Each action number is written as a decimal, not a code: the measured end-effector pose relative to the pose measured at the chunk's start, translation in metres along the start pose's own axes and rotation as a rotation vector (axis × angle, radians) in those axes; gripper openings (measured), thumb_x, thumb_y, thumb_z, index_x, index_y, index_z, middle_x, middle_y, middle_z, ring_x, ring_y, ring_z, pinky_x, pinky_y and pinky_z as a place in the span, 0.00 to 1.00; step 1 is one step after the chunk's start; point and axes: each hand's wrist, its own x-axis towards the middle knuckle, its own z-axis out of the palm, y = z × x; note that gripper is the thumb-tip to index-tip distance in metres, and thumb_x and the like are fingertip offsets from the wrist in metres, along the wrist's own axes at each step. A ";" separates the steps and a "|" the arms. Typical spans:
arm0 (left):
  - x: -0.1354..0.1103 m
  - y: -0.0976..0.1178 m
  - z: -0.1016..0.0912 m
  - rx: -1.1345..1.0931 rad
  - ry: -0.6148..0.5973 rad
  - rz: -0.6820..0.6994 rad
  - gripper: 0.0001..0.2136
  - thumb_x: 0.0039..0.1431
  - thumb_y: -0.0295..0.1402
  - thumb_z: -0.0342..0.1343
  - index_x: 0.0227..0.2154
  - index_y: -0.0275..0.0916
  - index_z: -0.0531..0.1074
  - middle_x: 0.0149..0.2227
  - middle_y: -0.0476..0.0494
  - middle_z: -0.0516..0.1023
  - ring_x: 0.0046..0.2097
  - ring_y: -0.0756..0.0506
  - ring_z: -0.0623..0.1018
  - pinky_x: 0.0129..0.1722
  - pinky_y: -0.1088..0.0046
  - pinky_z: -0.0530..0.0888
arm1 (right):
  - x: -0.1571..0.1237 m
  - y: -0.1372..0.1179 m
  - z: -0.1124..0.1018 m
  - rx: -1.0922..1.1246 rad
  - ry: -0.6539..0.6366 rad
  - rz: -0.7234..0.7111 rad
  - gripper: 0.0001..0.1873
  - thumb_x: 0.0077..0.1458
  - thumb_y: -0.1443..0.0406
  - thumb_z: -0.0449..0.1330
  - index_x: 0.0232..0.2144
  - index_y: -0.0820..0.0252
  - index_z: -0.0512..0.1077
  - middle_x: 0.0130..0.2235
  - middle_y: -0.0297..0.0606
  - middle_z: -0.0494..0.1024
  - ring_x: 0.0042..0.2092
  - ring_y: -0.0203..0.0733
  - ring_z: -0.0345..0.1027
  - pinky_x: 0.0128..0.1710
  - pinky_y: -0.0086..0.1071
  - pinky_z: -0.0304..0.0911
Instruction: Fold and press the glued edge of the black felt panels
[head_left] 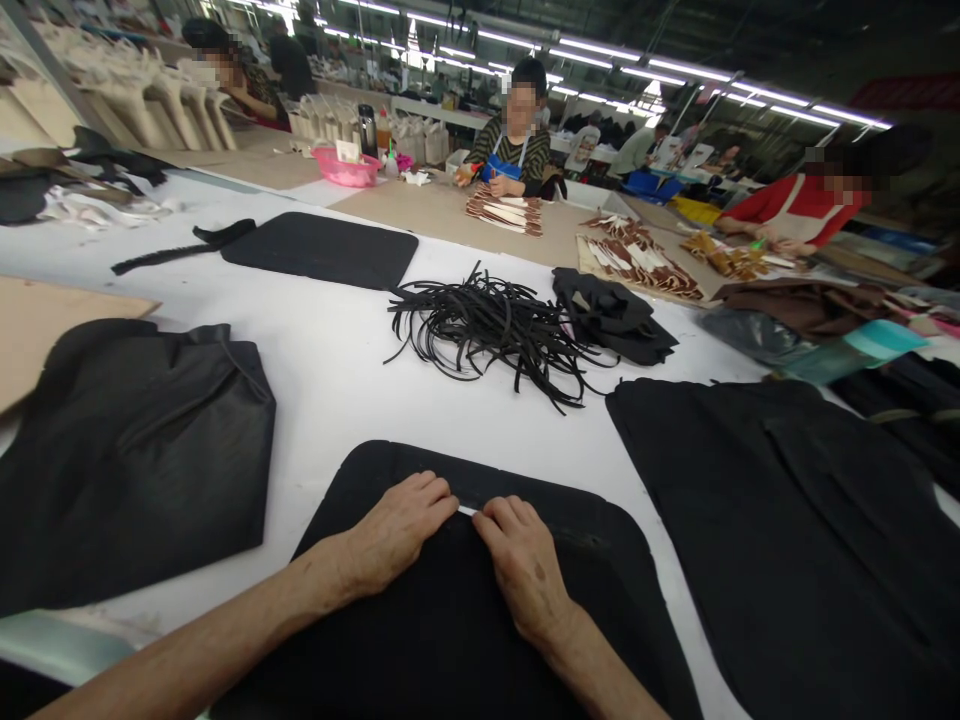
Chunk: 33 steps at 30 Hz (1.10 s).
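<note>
A black fabric panel (450, 640) with rounded corners lies in front of me on the white table. My left hand (409, 515) rests on its upper part, fingers curled and pinching the material. Close beside it, my right hand (521, 560) is closed on the same panel, thumb and fingers bent down together. Between the two sets of fingertips shows a short white sliver (466, 510); whether it is a strip or a gap in the panel, I cannot tell. The fingertips themselves are partly hidden.
Black thin strips (495, 325) lie in a tangled heap ahead. Black pieces are stacked left (150, 440) and right (772, 520); another black panel (322, 250) lies farther off. A pink basket (345, 167) stands across the table. Co-workers (514, 140) sit beyond, handling brown pieces.
</note>
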 end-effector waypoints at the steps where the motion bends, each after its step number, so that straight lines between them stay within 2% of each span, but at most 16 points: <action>1: 0.001 0.002 -0.001 0.011 -0.010 -0.001 0.11 0.57 0.21 0.46 0.40 0.38 0.66 0.39 0.47 0.68 0.40 0.46 0.65 0.41 0.70 0.66 | 0.000 0.000 0.000 0.009 0.008 0.005 0.07 0.58 0.74 0.53 0.34 0.60 0.69 0.35 0.36 0.67 0.36 0.42 0.57 0.35 0.36 0.54; 6: 0.003 0.006 -0.001 0.156 -0.056 0.083 0.07 0.54 0.23 0.49 0.35 0.37 0.66 0.37 0.44 0.68 0.39 0.44 0.66 0.40 0.67 0.68 | 0.000 0.000 0.000 0.009 0.011 0.005 0.07 0.58 0.73 0.53 0.35 0.59 0.69 0.34 0.36 0.67 0.35 0.42 0.57 0.35 0.35 0.54; 12: -0.004 0.001 0.011 0.351 -0.001 0.199 0.08 0.57 0.22 0.46 0.38 0.34 0.67 0.36 0.43 0.69 0.38 0.44 0.67 0.40 0.67 0.68 | 0.001 0.001 -0.006 -0.074 -0.065 -0.115 0.09 0.57 0.73 0.54 0.40 0.61 0.68 0.35 0.38 0.67 0.35 0.42 0.58 0.34 0.36 0.55; 17: -0.012 0.009 0.019 0.446 -0.002 0.154 0.13 0.56 0.22 0.46 0.45 0.31 0.66 0.42 0.39 0.70 0.42 0.42 0.68 0.44 0.65 0.68 | 0.003 -0.002 -0.010 -0.146 -0.121 -0.168 0.15 0.55 0.72 0.55 0.47 0.63 0.65 0.36 0.40 0.68 0.36 0.44 0.58 0.35 0.37 0.56; 21: -0.016 0.017 0.020 0.512 -0.004 0.139 0.15 0.55 0.21 0.45 0.46 0.30 0.65 0.42 0.39 0.71 0.42 0.42 0.69 0.46 0.64 0.67 | 0.000 -0.001 -0.011 -0.151 -0.113 -0.181 0.14 0.55 0.73 0.55 0.46 0.65 0.66 0.36 0.41 0.68 0.36 0.44 0.58 0.35 0.37 0.57; 27: -0.013 0.024 0.020 0.572 -0.021 0.147 0.16 0.56 0.20 0.42 0.46 0.30 0.67 0.42 0.38 0.71 0.42 0.42 0.70 0.45 0.63 0.67 | -0.020 0.020 -0.017 -0.136 -0.083 -0.205 0.14 0.56 0.74 0.54 0.45 0.66 0.66 0.37 0.41 0.69 0.37 0.43 0.59 0.36 0.36 0.59; 33: -0.010 0.032 0.027 0.642 0.007 0.115 0.23 0.54 0.19 0.41 0.54 0.30 0.60 0.42 0.35 0.72 0.41 0.39 0.71 0.42 0.59 0.70 | -0.042 0.040 -0.029 -0.191 -0.048 -0.174 0.14 0.57 0.75 0.51 0.45 0.66 0.67 0.37 0.42 0.70 0.38 0.44 0.62 0.39 0.36 0.60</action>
